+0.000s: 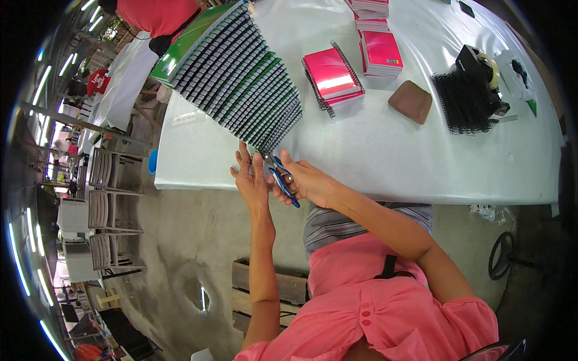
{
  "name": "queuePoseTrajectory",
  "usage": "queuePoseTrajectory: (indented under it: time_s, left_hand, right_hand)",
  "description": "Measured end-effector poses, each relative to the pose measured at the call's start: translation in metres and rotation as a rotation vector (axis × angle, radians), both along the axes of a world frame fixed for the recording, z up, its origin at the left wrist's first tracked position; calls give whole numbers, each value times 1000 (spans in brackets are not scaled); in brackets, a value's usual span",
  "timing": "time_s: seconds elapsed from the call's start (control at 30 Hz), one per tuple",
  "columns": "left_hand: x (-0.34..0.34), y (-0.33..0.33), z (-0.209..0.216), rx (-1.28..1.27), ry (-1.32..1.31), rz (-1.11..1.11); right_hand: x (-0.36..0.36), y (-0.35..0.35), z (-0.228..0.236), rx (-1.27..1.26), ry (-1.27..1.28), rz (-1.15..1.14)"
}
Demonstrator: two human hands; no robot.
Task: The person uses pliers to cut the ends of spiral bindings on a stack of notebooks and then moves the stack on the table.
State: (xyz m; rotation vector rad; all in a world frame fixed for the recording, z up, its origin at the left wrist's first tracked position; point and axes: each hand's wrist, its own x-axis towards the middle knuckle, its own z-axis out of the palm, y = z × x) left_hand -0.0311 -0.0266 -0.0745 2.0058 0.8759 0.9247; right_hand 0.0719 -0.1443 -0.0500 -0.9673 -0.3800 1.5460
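Observation:
A long fanned stack of green-covered notebooks (232,72) with black spiral bindings lies across the table's left part, its near tip pointing toward me. My right hand (307,182) is closed around blue-handled pliers (285,185). Their metal jaws meet the near tip of the bindings. Beside the jaws, my left hand (253,180) has its fingers stretched and apart, with fingertips at the stack's lower edge. Whether those fingertips touch a coil end is too small to see.
On the white-covered table (373,162) are pink notebooks (331,72) with loose coils, more pink stacks (382,53), a brown pad (410,101) and a bundle of black spiral coils (460,102). A wooden crate (242,277) stands below. Another person in red (159,15) is at the far left.

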Motion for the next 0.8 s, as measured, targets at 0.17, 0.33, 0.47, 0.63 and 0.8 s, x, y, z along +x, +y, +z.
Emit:
queuePoseTrajectory:
  time_s: [0.17, 0.33, 0.47, 0.63, 0.8]
  left_hand:
    - [2, -2, -1, -2, 25, 27]
    - [3, -4, -2, 11, 9, 57]
    - [4, -7, 2, -1, 14, 54]
    - [5, -9, 2, -14, -5, 67]
    - [5, -7, -1, -13, -13, 58]
  right_hand:
    - [0, 3, -7, 24, 15, 6]
    - [-5, 2, 3, -48, 17, -11]
    - [-4, 1, 2, -38, 18, -12]
    - [-5, 1, 4, -36, 35, -27]
    - [-4, 6, -10, 23, 217, -6]
